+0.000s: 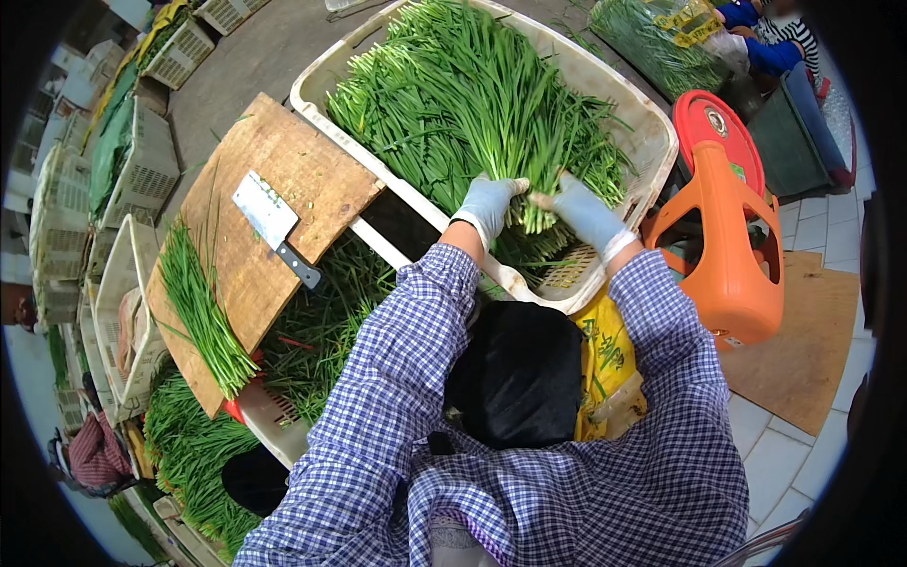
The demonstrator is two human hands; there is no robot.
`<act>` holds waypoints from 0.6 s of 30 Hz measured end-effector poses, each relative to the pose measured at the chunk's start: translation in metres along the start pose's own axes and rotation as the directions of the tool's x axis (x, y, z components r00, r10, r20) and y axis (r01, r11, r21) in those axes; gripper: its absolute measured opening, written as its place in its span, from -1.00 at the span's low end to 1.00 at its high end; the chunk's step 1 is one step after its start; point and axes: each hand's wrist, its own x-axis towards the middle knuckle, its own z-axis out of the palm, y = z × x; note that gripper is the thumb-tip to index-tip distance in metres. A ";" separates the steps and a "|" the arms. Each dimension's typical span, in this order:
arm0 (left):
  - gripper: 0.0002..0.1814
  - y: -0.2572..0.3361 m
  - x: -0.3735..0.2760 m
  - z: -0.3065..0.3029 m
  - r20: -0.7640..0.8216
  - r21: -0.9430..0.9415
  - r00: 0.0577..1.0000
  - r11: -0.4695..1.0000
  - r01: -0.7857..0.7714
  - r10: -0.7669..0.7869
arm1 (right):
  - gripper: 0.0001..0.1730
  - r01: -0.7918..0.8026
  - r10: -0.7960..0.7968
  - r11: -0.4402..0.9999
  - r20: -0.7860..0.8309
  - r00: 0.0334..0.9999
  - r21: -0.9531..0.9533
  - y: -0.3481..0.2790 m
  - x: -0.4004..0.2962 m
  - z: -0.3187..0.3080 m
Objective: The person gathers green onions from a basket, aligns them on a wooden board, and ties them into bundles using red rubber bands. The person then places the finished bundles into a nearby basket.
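My left hand [489, 207], in a pale glove, grips a bunch of garlic chives [504, 135] near its pale stem ends. At the right side of the same bunch, my gloved right hand [584, 214] has its thumb and fingers on some stems; this spot is slightly blurred. Both hands are over the near end of a white plastic crate [407, 190] heaped with more chives. To the left, a wooden board [312, 159] carries a cleaver [268, 212] with a dark handle, and a separate bundle of chives [202, 312] lies along its near left edge.
An orange plastic stool [737, 283] and a red lid [719, 131] stand close by the crate's right side. Below the board, another crate [273, 425] holds loose greens. Several white crates [145, 163] line the left. A person's blue sleeve [772, 55] shows at top right.
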 end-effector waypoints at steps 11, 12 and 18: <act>-0.85 -0.008 0.023 -0.019 0.005 -0.138 0.997 0.987 0.083 -0.083 | -0.01 -0.031 0.025 0.982 0.038 0.999 0.186 -0.054 -0.025 0.004; -0.84 -0.011 0.030 -0.023 -0.009 -0.110 0.997 0.991 0.072 -0.073 | 0.02 -0.060 0.059 0.990 0.008 0.998 0.126 -0.044 -0.022 0.002; -0.75 -0.029 0.040 -0.032 0.039 -0.042 0.993 0.993 -0.113 0.114 | -0.08 -0.204 -0.299 0.663 -0.505 0.810 -0.720 -0.011 -0.010 -0.015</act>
